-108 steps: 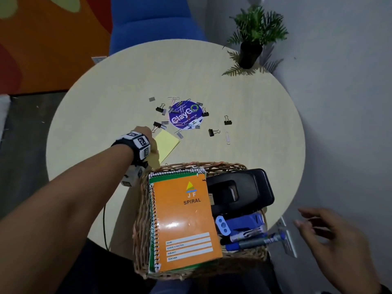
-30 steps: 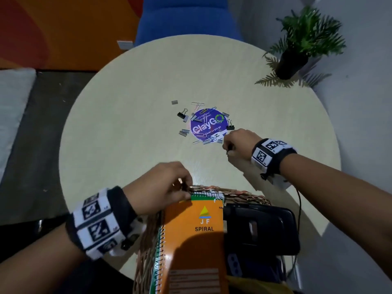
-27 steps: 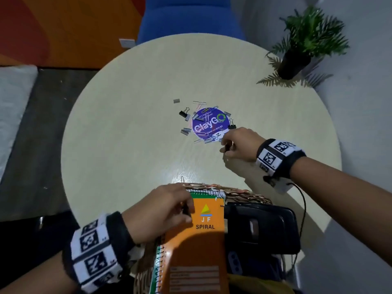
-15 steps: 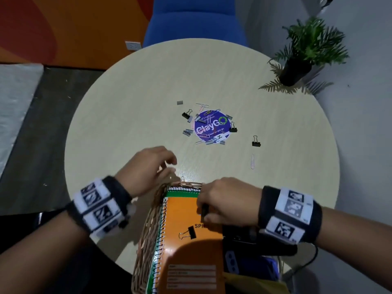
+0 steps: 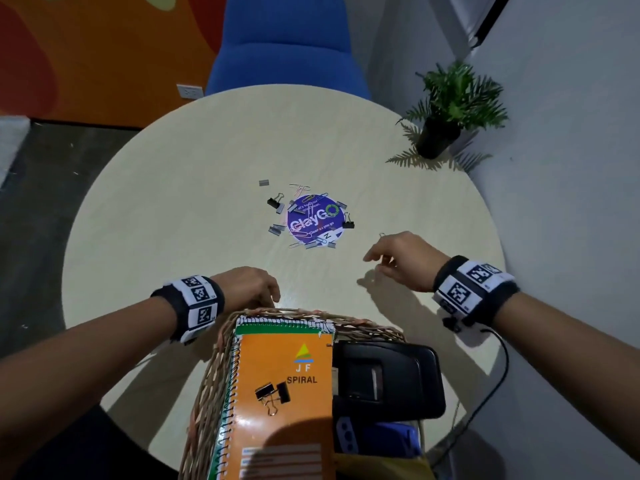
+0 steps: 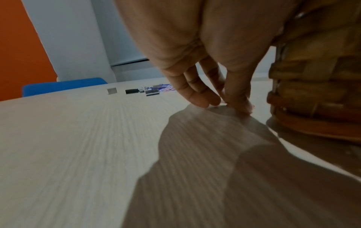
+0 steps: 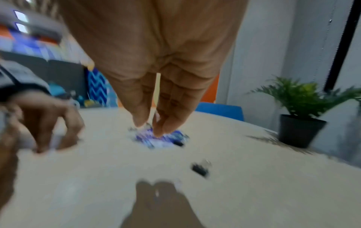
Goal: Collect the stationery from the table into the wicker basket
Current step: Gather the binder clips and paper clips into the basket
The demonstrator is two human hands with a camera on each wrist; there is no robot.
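The wicker basket [image 5: 221, 348] stands at the table's near edge and holds an orange spiral notebook [image 5: 294, 427], a black hole punch [image 5: 388, 375] and a blue stapler. Two black binder clips [image 5: 272, 393] lie on the notebook. My left hand [image 5: 273, 299] is just past the basket's far rim, and its fingertips [image 6: 210, 101] touch the table beside the basket wall [image 6: 312, 77]. My right hand [image 5: 372, 263] hovers empty over the table with thumb and fingers apart. A binder clip [image 7: 199, 168] lies right of this hand [image 7: 149, 128].
Binder clips [image 5: 275, 202], paper clips and staple strips [image 5: 264, 182] lie around a round purple sticker [image 5: 315, 218] mid-table. A potted plant [image 5: 446, 109] stands at the far right edge. A blue chair [image 5: 284, 43] is behind the table. A black cable [image 5: 498, 375] hangs from my right wrist.
My right hand left a second binder clip on the notebook and moved out to the right over the table. My left hand dropped to the table beside the basket's far rim.
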